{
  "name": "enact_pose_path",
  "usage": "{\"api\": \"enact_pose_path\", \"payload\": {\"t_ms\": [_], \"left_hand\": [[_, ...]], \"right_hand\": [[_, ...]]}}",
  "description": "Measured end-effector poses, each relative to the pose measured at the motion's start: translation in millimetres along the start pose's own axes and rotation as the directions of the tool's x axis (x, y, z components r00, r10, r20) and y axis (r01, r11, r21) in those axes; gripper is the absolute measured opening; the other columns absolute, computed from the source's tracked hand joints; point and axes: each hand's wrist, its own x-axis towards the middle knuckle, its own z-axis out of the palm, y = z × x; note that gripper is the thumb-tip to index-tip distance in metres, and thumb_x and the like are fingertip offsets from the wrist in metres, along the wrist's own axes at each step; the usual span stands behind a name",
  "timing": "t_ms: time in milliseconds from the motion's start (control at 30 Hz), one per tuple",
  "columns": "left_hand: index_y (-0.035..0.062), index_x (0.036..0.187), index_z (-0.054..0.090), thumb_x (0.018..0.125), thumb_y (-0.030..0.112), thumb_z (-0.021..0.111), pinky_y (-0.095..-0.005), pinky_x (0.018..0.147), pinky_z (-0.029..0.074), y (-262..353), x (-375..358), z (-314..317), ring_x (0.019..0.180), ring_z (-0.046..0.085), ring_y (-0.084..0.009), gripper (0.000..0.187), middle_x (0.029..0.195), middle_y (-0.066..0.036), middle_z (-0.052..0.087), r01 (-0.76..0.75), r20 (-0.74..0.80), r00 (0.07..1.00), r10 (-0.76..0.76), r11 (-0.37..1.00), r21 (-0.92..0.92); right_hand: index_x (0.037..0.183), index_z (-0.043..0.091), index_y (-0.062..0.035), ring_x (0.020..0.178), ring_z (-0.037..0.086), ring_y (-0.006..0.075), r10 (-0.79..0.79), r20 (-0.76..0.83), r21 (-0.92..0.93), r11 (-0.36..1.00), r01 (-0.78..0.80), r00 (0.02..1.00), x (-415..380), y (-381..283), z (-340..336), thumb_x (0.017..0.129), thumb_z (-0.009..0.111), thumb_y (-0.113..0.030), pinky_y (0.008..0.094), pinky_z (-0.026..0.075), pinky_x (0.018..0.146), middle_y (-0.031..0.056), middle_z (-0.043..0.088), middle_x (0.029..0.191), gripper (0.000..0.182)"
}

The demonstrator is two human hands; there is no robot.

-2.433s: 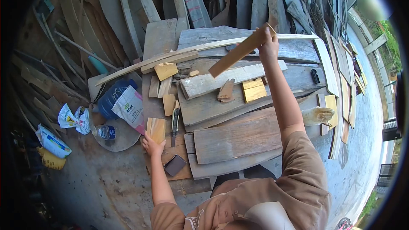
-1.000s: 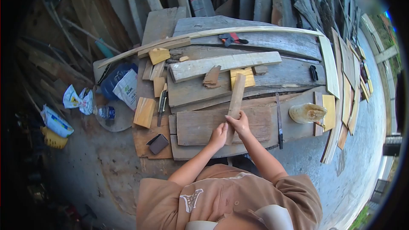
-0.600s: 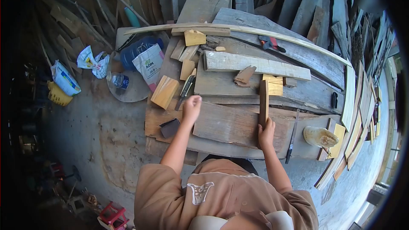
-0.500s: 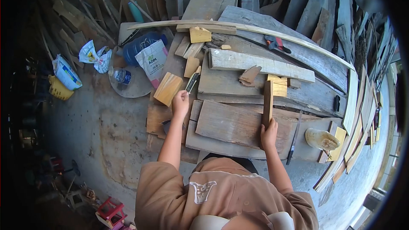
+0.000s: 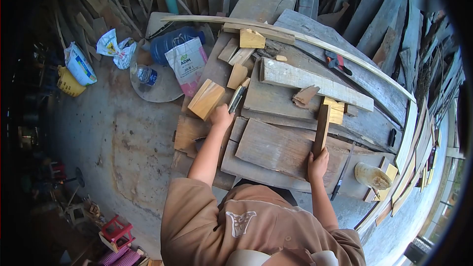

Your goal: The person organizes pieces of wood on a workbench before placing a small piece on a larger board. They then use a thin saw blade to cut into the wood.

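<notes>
My left hand is closed around the lower end of a slim dark object with a row of pale ridges along it; its exact kind I cannot make out. Just left of that hand lies a thick light-brown wooden block. In my right hand is a narrow wooden strip, gripped at its near end and pointing away from me. The strip's far end is beside a small yellowish wood block. Under both hands are weathered boards.
A long whitish beam and a red-and-black tool lie farther back. A cut-open plastic container and a thin dark blade-like strip are at right. A blue water jug and a white bag stand at left.
The whole view has shifted, so the bench appears farther right. The ridged dark object in my left hand has turned slightly and lowered. My right hand still holds the wooden strip.
</notes>
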Motion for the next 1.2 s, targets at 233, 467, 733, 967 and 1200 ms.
{"api": "enact_pose_path", "payload": {"t_ms": [233, 467, 733, 967, 1200], "left_hand": [[0.0037, 0.086, 0.059, 0.076, 0.03, 0.068, -0.045, 0.069, 0.05, -23.4, -20.3, -0.7, 0.081, 0.062, -0.0361, 0.03, 0.085, -0.018, 0.064, 0.066, 0.01, 0.998, -0.065, 0.973, -0.222], [0.002, 0.083, 0.063, 0.077, 0.031, 0.067, -0.0428, 0.068, 0.049, -24.4, -28.1, -7.7, 0.078, 0.062, -0.0359, 0.03, 0.082, -0.02, 0.064, 0.121, 0.036, 0.993, -0.116, 0.974, -0.192], [0.009, 0.116, 0.053, 0.07, 0.039, 0.072, -0.0477, 0.09, 0.04, -40.1, -4.4, -51.6, 0.116, 0.045, -0.0322, 0.058, 0.122, -0.015, 0.049, -0.05, -0.387, 0.921, 0.029, 0.998, -0.043], [0.0271, 0.143, 0.013, 0.056, 0.042, 0.081, -0.0538, 0.095, 0.034, -52.3, 23.6, -56.0, 0.122, 0.037, -0.0346, 0.111, 0.13, -0.016, 0.038, 0.156, 0.006, 0.988, -0.156, 0.987, 0.025], [0.0269, 0.142, 0.015, 0.058, 0.035, 0.081, -0.0507, 0.094, 0.036, -62.1, 19.6, -39.3, 0.117, 0.039, -0.0356, 0.107, 0.125, -0.016, 0.041, 0.077, -0.144, 0.986, -0.08, 0.997, -0.022]], "right_hand": [[0.124, 0.037, -0.0002, 0.104, 0.049, 0.037, 0.018, 0.003, -0.003, 1.0, -0.018, 1.0, 0.9, 2.6, 3.1, 0.077, 0.065, -0.019, 0.0416, 0.042, 0.085, 0.0189, 0.049, 0.111, 0.058], [0.124, 0.037, -0.0002, 0.104, 0.049, 0.0375, 0.005, -0.024, -0.01, 1.0, -0.006, 1.0, 0.4, 1.5, 3.3, 0.078, 0.065, -0.02, 0.042, 0.042, 0.086, 0.0195, 0.049, 0.112, 0.058], [0.125, 0.036, 0.0001, 0.105, 0.05, 0.0378, 0.018, -0.008, -0.011, 1.0, -0.018, 1.0, 0.5, -0.5, 2.4, 0.077, 0.066, -0.019, 0.0419, 0.042, 0.086, 0.0199, 0.049, 0.113, 0.059], [0.126, 0.035, 0.0011, 0.108, 0.049, 0.0382, 0.049, 0.039, 0.027, 0.998, -0.05, 0.998, 2.2, 5.6, 3.5, 0.078, 0.066, -0.019, 0.0407, 0.043, 0.088, 0.0219, 0.048, 0.12, 0.061], [0.122, 0.041, 0.0004, 0.103, 0.053, 0.0375, 0.052, 0.0, 0.056, 0.997, -0.052, 0.999, 5.9, 13.0, -9.9, 0.076, 0.068, -0.02, 0.0419, 0.044, 0.086, 0.0212, 0.054, 0.111, 0.058]]}}
